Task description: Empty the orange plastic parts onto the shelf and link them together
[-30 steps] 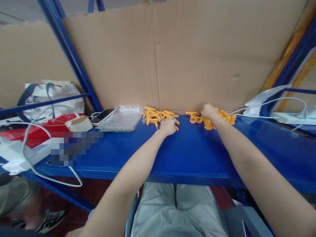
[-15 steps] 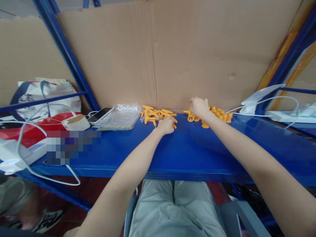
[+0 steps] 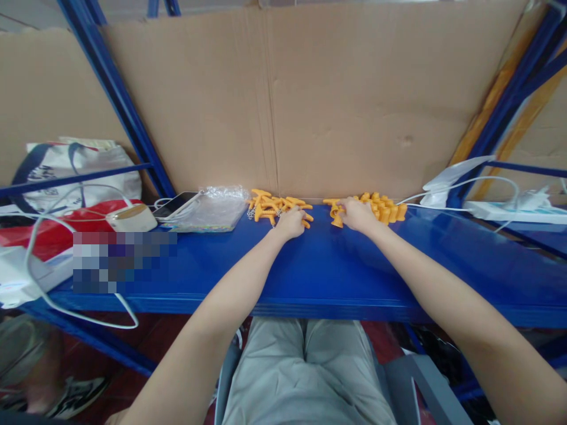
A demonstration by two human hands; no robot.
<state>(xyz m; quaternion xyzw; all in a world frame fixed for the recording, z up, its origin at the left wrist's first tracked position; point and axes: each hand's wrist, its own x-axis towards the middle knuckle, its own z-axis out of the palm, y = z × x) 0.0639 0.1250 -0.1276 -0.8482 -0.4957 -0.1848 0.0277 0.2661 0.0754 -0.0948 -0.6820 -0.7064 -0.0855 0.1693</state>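
My left hand [image 3: 290, 224] is closed at the front right edge of a pile of yellow T-shaped pieces [image 3: 268, 203] with small metal chains. Its fingertips are hidden among them, so what it grips cannot be seen. To the right, my right hand [image 3: 358, 215] has its fingers closed around a yellow bell-shaped piece [image 3: 337, 221], which tilts at the fingertips. Behind that hand stands a tight group of yellow cup-like pieces [image 3: 385, 208]. One yellow T-shaped piece [image 3: 332, 202] lies just left of the right hand's fingers.
A cardboard wall [image 3: 345, 106] closes off the back of the blue table [image 3: 328, 271]. At left are a clear plastic bag [image 3: 217, 212], a phone [image 3: 177, 205], a white power bank [image 3: 132, 218] and loose cables. A white power strip [image 3: 509, 211] lies at right.
My right hand has come down from above onto the yellow cup-like pieces, and a bell-shaped piece now tilts at its fingers. My left hand stays at the T-shaped pile. The view has shifted slightly.
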